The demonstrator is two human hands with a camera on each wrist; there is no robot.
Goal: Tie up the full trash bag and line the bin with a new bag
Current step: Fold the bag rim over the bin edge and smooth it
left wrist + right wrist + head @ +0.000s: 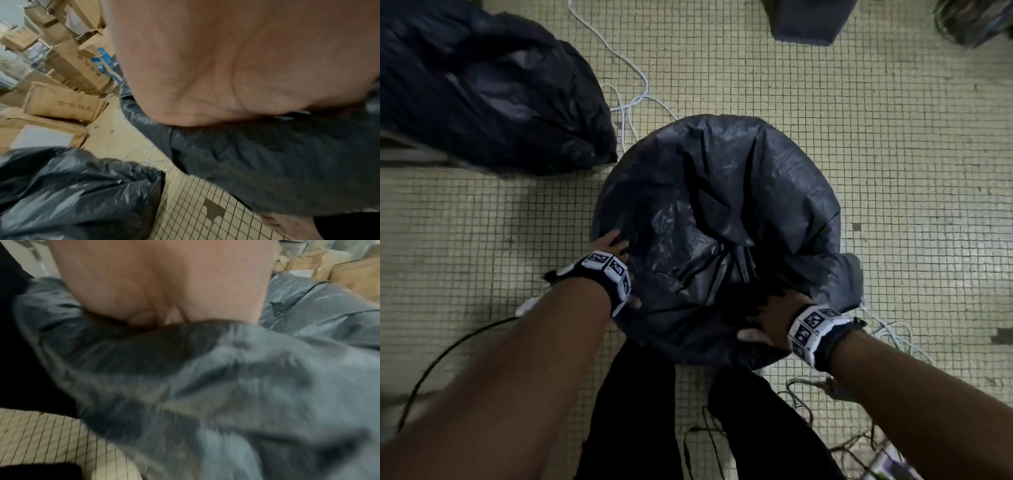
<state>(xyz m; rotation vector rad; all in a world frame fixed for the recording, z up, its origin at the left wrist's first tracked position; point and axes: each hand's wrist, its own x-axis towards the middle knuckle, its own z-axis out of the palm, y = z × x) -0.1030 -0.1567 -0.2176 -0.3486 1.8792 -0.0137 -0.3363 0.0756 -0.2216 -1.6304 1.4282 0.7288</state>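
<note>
The left hand (pixel 610 247) lies on the left rim of the dark grey plastic bin liner (pixel 739 192), fingers curled over the plastic's edge and gripping it; the left wrist view shows the palm (pixel 236 65) pressed against the same liner (pixel 277 162). The right hand (pixel 770 322) is at the near right rim, fingers tucked into the plastic and thumb outside, a grip closed on the liner; in the right wrist view the hand (pixel 164 280) presses into blurred grey folds (pixel 226 386). Both wrists wear black-and-white patterned bands.

The liner is draped over the round bin at the centre of the head view, covering its mouth and sides, with its middle sagging inward in creases; the bin itself is hidden under the plastic. A full black trash bag (pixel 482 85) lies on the floor at upper left, near the bin but apart from it. Whether it is tied cannot be told.

The floor (pixel 911 171) is small pale mosaic tiles. A white cord (pixel 626 68) loops between the bag and the bin. Cardboard boxes (pixel 61 104) are stacked in the upper left of the left wrist view.
</note>
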